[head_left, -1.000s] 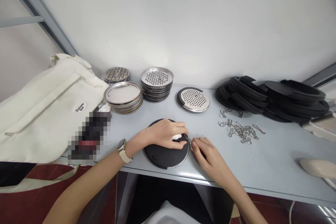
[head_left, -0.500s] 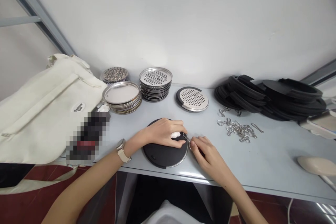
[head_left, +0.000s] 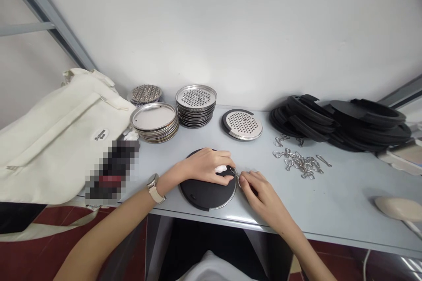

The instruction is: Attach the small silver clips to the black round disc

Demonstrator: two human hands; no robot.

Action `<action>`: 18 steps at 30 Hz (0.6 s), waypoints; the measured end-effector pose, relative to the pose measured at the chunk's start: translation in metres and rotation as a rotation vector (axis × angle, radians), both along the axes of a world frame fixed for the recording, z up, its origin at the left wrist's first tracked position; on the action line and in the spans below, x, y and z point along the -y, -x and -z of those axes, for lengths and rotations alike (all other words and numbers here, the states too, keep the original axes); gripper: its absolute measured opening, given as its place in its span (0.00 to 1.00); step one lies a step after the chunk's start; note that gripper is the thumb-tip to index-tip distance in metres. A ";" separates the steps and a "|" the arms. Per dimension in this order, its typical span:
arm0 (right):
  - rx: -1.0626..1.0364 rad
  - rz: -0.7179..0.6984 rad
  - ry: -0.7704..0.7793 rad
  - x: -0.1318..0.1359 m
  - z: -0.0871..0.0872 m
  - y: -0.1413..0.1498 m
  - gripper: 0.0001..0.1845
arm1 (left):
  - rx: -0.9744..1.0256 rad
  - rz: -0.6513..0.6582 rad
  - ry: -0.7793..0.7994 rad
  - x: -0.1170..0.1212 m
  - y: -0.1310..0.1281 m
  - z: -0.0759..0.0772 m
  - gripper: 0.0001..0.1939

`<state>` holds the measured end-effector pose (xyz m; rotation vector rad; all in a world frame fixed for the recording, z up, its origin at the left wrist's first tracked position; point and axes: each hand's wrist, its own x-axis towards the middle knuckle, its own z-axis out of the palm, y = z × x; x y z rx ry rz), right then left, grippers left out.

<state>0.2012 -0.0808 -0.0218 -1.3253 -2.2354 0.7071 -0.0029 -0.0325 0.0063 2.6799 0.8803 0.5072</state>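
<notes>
A round black plate (head_left: 204,194) with a metal rim lies near the table's front edge. My left hand (head_left: 209,166) lies over its upper part, fingers bent and gripping around the right side. Something small and white, perhaps a wad of tissue (head_left: 220,169), shows between its fingers. At the plate's right edge, my right hand (head_left: 259,191) pinches a small wire clip (head_left: 236,174) between thumb and index finger. The clip's upper end reaches the left fingertips; exactly how it joins the plate is hidden. Several similar loose wire clips (head_left: 300,162) lie in a pile to the right.
Behind stand stacks of metal discs (head_left: 154,123) and grater discs (head_left: 196,105), a spiked disc (head_left: 146,93), and a grater disc in black edging (head_left: 243,124). Black rings (head_left: 303,116) are heaped at right. A cream bag (head_left: 62,140) covers the left; a beige rounded object (head_left: 397,207) lies far right.
The camera view has shifted very slightly. Both hands hold nearly the same position on the plate and the wire clip.
</notes>
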 end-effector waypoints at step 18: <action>0.071 -0.006 -0.009 0.001 0.002 0.000 0.16 | 0.008 0.029 0.029 -0.002 0.002 0.002 0.13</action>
